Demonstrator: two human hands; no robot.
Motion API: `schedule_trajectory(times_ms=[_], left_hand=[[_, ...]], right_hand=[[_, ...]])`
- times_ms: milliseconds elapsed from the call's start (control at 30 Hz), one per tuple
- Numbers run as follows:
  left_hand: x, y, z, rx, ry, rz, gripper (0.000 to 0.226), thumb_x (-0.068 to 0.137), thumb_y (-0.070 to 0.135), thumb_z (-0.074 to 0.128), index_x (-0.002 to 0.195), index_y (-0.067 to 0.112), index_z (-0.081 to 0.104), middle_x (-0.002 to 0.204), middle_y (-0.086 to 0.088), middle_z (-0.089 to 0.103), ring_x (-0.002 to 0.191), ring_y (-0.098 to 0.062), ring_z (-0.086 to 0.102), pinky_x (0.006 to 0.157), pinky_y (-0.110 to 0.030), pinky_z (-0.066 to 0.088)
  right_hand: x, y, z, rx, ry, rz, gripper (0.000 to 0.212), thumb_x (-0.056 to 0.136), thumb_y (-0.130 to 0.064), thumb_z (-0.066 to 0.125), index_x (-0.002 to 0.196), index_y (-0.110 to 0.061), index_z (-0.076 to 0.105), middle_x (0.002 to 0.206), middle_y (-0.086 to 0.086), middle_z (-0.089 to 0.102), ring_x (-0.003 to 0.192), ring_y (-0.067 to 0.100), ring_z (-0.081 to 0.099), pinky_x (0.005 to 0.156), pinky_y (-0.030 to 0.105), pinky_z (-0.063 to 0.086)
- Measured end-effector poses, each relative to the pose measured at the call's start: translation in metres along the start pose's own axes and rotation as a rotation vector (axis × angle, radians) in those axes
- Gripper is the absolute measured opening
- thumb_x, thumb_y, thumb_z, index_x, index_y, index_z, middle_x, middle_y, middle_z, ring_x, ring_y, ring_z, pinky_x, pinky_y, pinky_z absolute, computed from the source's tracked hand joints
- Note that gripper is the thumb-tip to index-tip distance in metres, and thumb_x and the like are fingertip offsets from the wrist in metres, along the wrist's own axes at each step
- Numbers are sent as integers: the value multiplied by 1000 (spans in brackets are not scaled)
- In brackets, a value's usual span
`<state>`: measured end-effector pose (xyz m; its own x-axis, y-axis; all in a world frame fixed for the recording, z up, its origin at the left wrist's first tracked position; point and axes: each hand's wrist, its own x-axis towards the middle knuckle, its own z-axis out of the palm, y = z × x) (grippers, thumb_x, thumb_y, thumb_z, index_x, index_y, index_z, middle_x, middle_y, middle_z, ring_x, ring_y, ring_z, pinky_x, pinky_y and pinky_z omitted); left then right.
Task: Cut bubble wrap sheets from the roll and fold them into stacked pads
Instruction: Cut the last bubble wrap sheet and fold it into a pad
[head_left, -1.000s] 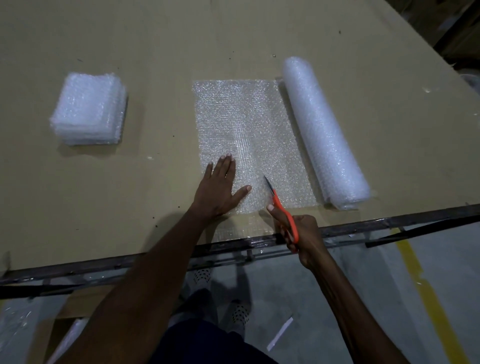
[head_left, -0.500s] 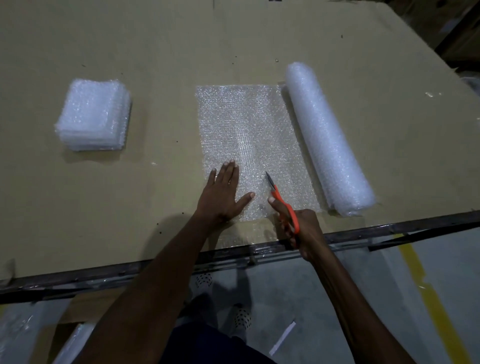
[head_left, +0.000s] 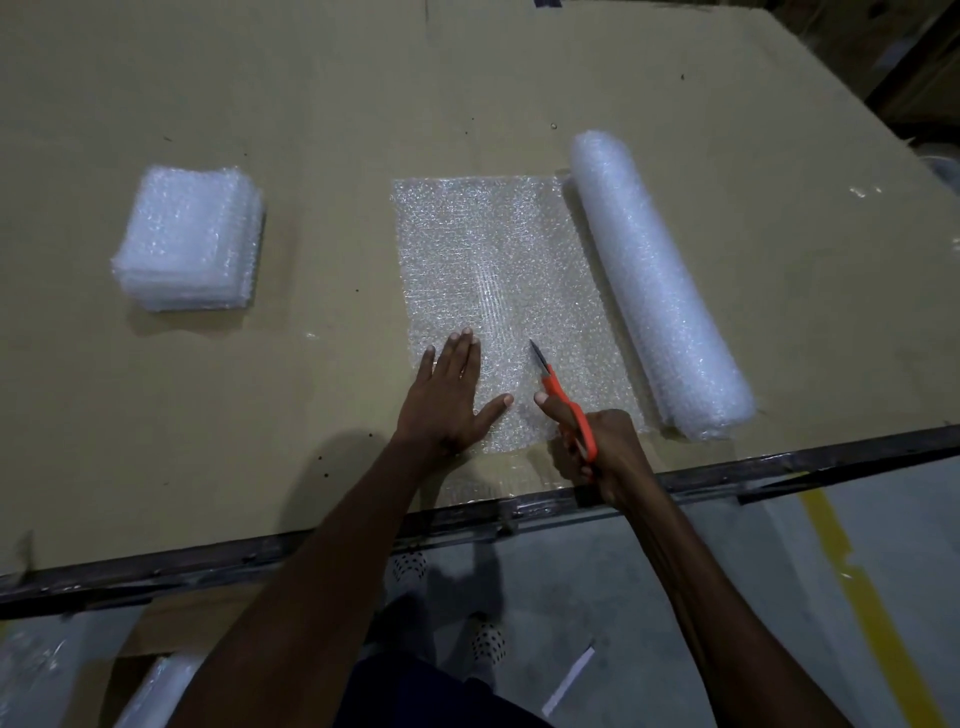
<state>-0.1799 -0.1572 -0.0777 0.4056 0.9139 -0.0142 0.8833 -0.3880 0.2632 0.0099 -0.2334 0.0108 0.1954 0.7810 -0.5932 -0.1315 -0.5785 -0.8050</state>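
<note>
Orange scissors are sitting in my right hand, fingers curled through the handles; the finger loops are mostly hiding under my knuckles, so I can't tell how far the blades are gaping. The blade tip is pointing away from me, slightly left, over the sheet. The near edge of the sheet is hard to make out: clear film on a dim table, blending below my palms.

My left hand is lying flat and released on the sheet, fingers straight, thumb spread toward the scissors, pressing the film down just left of the blades. The sheet is running lengthwise away from my fingertips, its long axis roughly parallel to the blades, its right edge feeding into the roll. The roll is lying right of my right-hand fingers, long axis going away and a bit left, its near end close to the table edge.

Far left of my left fingers, well apart, a stack of folded pads is sitting on the cardboard-coloured top. Nothing is standing between blades and sheet. Below the dark metal rim, the floor, a yellow stripe and my spotted shoes are showing, blurry.
</note>
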Motion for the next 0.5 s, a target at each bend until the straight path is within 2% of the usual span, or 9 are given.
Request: schedule_trajectory(times_ms=[100, 233, 300, 400, 500], left_hand=[[-1, -1, 1, -10, 11, 0, 90, 98, 69, 21, 159, 5, 4, 167, -11, -4, 154, -21, -7, 124, -44, -6], [1, 1, -4, -29, -51, -19, 96, 93, 73, 21, 159, 6, 3, 167, -11, -4, 154, -22, -5, 124, -45, -5], [7, -1, -13, -51, -41, -25, 100, 88, 74, 31, 159, 7, 12, 166, -12, 10, 153, -25, 8, 124, -47, 1], [22, -6, -23, -98, 84, -13, 91, 86, 67, 40, 154, 7, 30, 157, -14, 35, 146, -27, 28, 123, -48, 11], [45, -13, -25, -72, 114, 1, 82, 95, 61, 30, 154, 5, 28, 161, -14, 29, 150, -28, 21, 123, -49, 8]], right_hand=[[0, 4, -2, 3, -19, -5, 55, 76, -31, 89, 43, -12, 51, 44, 7, 39, 34, 14, 31, 40, 22, 20], [-3, -7, 2, -37, 18, 1, 50, 76, -39, 89, 59, -7, 54, 47, 8, 41, 33, 15, 33, 37, 19, 24], [-2, -11, 3, -76, 42, 1, 49, 77, -40, 88, 60, -7, 56, 46, 6, 45, 32, 14, 35, 35, 19, 25], [-2, -10, 0, -64, 19, 16, 49, 77, -40, 88, 61, -7, 54, 46, 7, 43, 33, 15, 33, 38, 20, 22], [-2, -7, -1, -59, -2, 35, 52, 75, -41, 89, 61, -7, 52, 47, 7, 40, 35, 14, 31, 40, 20, 21]])
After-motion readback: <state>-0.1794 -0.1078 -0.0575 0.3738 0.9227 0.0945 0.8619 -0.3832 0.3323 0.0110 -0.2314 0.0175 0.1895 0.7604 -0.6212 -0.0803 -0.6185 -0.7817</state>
